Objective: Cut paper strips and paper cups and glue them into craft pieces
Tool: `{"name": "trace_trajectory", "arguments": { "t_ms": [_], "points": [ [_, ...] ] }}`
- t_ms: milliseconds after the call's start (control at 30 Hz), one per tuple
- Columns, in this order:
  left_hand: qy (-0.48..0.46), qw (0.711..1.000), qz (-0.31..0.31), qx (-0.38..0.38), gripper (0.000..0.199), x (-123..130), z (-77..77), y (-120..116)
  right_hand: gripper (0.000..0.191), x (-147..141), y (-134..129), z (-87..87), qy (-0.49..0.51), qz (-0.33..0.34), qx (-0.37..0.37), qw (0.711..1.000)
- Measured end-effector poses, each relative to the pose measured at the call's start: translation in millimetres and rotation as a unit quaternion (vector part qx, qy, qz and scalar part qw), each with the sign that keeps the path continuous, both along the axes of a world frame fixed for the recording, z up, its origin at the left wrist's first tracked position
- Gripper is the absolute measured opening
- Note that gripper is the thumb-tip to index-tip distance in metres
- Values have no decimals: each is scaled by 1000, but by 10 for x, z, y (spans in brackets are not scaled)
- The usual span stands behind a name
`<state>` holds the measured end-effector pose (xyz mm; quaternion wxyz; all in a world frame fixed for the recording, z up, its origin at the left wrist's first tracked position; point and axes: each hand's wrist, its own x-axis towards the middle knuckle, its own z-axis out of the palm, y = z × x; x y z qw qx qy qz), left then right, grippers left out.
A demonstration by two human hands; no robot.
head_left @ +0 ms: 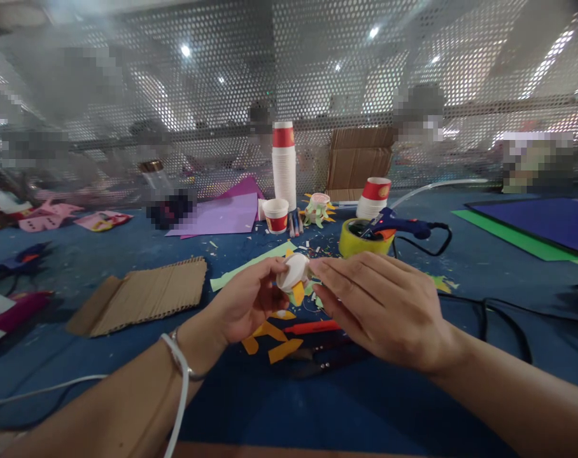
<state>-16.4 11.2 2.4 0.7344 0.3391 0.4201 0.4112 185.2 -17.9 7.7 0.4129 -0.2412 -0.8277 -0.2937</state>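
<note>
**White paper cup point(296, 270) held up over a scrap-strewn blue tabletop point(232, 413)**

In the head view, the cup is tilted between the hands, just above the cuttings. The left hand point(248, 296) pinches its rounded side between thumb and fingers. The right hand point(387, 305) brings its fingertips to the opposite side; whether they grip anything there cannot be told. An orange petal point(298, 293) projects from the cup's near side.

Too tight a pinch could dent the thin wall, and a stray fingertip might bend or loosen the petal. A glue gun point(406, 226) rests on a yellow tape roll point(349, 247) just beyond the right hand; if hot, it could burn a knuckle, and a snag on its black cord point(449, 238) could pull it off. Beneath the hands, the dark scissors point(312, 367) might nick a careless finger.

Loose orange petals point(268, 330) and a red pen point(312, 327) lie near the scissors. Corrugated cardboard point(155, 296) sits to the left, purple paper point(226, 213) farther back, and dark blue sheets point(547, 219) at right. A tall cup stack point(284, 172) stands before a perforated metal screen point(222, 152), with ceiling lights showing through.
</note>
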Motion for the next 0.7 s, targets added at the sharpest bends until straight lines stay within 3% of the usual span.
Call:
{"name": "trace_trajectory", "arguments": {
  "t_ms": [300,400,567,700],
  "points": [
    [-32,999,-20,13,18,-31,-39,24,20,5,-1,-8,8,12,-20,1000],
    [-28,1000,1,14,15,-21,-7,24,21,49,13,-14,37,31,-52,997],
    [-24,996,87,19,2,-13,65,43,14,133,128,-83,58,-11,-143,988],
    [-24,993,109,27,3,-11,91,57,18,161,245,-168,-61,-67,-277,957]
  ]
}}
